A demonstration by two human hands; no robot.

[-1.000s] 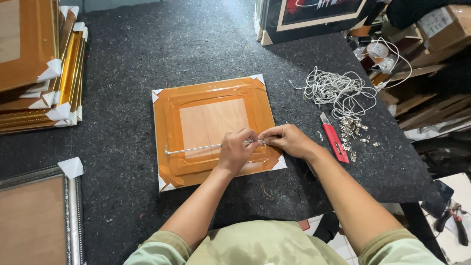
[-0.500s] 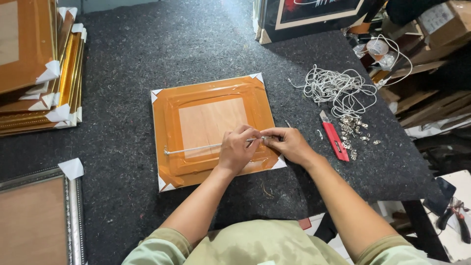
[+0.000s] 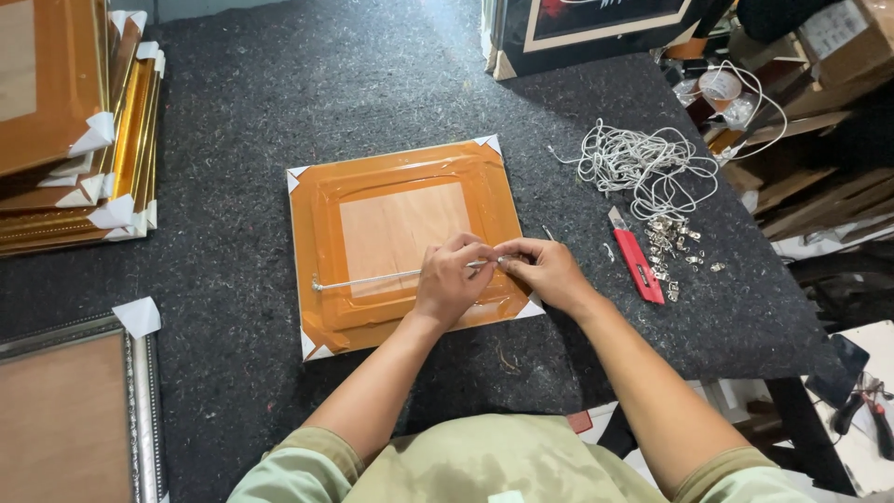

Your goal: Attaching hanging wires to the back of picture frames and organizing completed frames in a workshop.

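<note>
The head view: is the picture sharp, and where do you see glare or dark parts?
Head view: sharp over the hands, left hand and right hand, and the orange frame back; soft glare on its glossy tape near the top edge; the shelves at the right edge lie in shadow; the grey felt table is evenly lit.

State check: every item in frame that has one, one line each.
orange frame: face down on the felt table, white corner protectors on.
white cord: stretched taut across the frame's back, left end fixed.
left hand: pinching the cord.
right hand: pinching the cord's right end.
red utility knife: lying flat, untouched.
cord bundle: loose, tangled.
metal hangers: scattered.
frame stack: piled at left.
</note>
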